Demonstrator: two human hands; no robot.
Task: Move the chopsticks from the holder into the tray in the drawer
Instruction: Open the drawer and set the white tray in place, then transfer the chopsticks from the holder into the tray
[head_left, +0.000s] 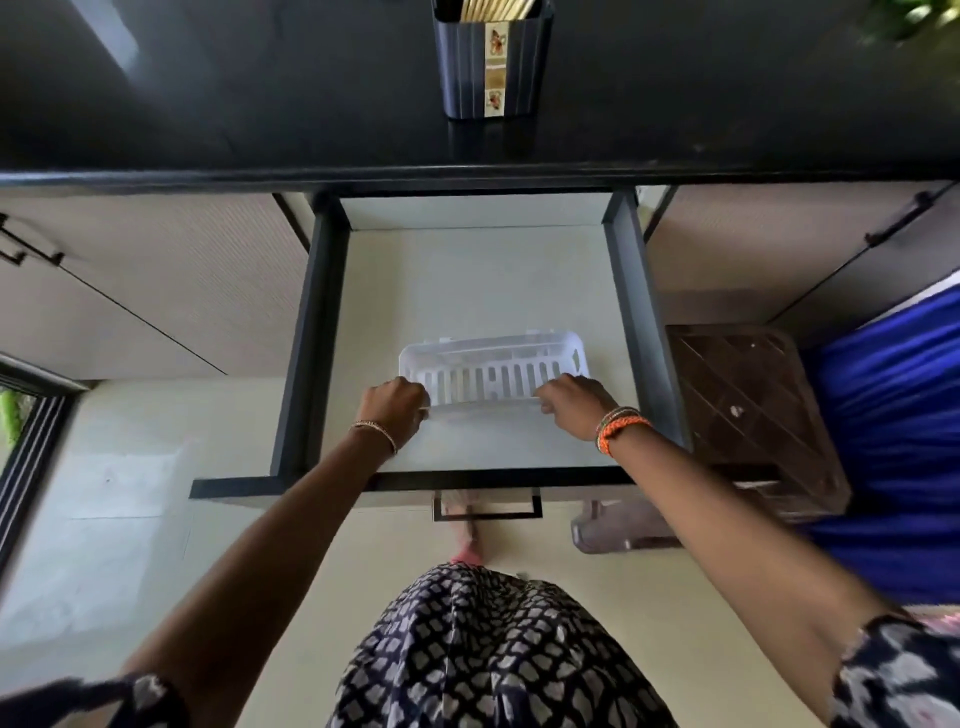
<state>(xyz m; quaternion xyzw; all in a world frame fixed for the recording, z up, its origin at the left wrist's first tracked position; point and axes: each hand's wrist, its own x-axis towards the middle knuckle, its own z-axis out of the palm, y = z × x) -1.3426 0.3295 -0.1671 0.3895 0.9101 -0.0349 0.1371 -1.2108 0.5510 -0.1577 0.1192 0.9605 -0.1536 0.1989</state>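
A dark ribbed holder (492, 60) stands upright on the black countertop (260, 104), above the open drawer. Pale chopsticks (496, 9) stick out of its top, cut off by the frame edge. A white slotted plastic tray (493, 369) lies on the drawer floor (478, 280) and has nothing in it. My left hand (395, 408) grips the tray's near left corner. My right hand (574, 402) grips its near right corner. Both hands are closed on the tray's front rim.
The drawer has dark side walls (311, 332) and a front handle (487, 506). A brown wooden stool (753, 410) stands to the right of the drawer, beside blue fabric (893, 441). Closed cabinet doors (156, 291) flank the drawer.
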